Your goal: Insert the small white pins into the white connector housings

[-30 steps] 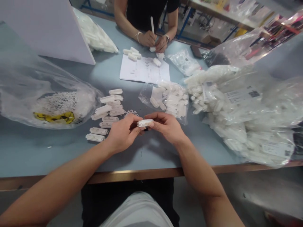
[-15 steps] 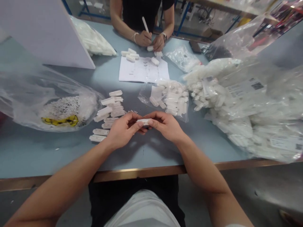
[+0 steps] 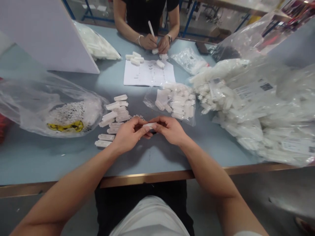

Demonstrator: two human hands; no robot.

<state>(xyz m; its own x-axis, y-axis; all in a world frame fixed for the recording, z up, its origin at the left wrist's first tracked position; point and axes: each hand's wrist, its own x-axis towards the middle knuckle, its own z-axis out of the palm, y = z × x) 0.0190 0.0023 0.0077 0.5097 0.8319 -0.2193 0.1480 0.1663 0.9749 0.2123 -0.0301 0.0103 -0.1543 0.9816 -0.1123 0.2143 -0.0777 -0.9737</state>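
Between my two hands is a small white plastic casing (image 3: pixel 149 125), held level above the table. My left hand (image 3: pixel 129 133) pinches its left end with thumb and fingers, and my right hand (image 3: pixel 171 130) grips the right end the same way. Fingers cover much of the casing, and a bit of something dark shows beneath it. Beside my left hand lies a pile of white plastic casings (image 3: pixel 122 113), several with printed faces. Tiny white parts (image 3: pixel 138 117) are scattered just beyond my left fingers. A clear bag of white casings (image 3: pixel 183 101) lies past my right hand.
At left lies a clear bag of tiny white parts (image 3: pixel 66 114) with yellow tape. Large bags of white pieces (image 3: pixel 256 111) fill the right side. Across the table, a person's hands (image 3: pixel 156 44) hold a white pen and casing near a printed sheet (image 3: pixel 147 77). A white panel (image 3: pixel 56 36) stands left.
The whole view has shifted slightly. Both my hands keep their hold on the casing, which looks tilted a little differently.
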